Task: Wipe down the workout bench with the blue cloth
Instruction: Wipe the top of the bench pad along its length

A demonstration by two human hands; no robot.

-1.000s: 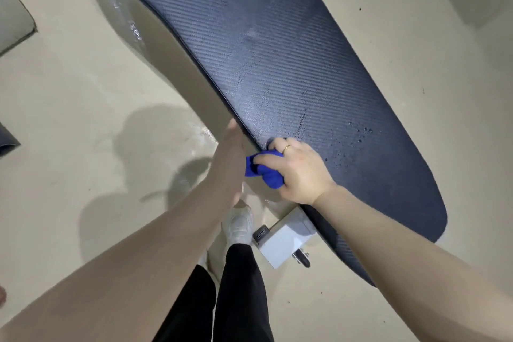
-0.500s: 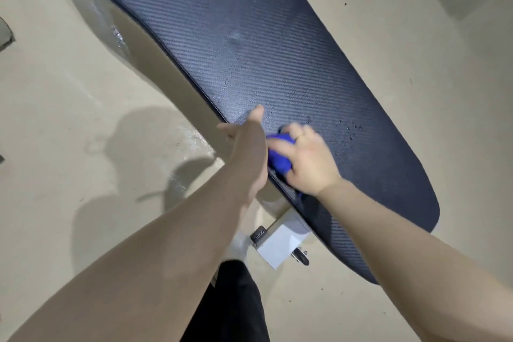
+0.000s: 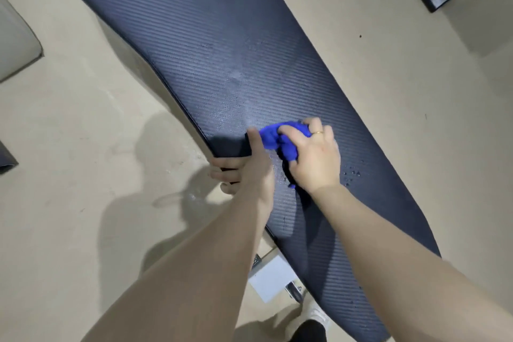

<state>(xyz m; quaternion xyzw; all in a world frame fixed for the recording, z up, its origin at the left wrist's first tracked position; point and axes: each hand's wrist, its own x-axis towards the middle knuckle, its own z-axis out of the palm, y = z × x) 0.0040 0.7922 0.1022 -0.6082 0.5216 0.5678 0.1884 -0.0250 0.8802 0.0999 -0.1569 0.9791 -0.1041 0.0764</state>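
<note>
Midway: right hand (image 3: 313, 158) clutching bunched blue cloth (image 3: 280, 139) on dark ribbed bench pad (image 3: 222, 36), left hand (image 3: 244, 172) gripping pad's edge, droplets (image 3: 352, 175) beside cloth unwiped.

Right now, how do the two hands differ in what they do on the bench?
The right hand grips the bunched blue cloth on top of the bench; the left hand holds no cloth and clasps the bench edge. The right hand wears a ring; the left shows none. Both touch the bench.
</note>
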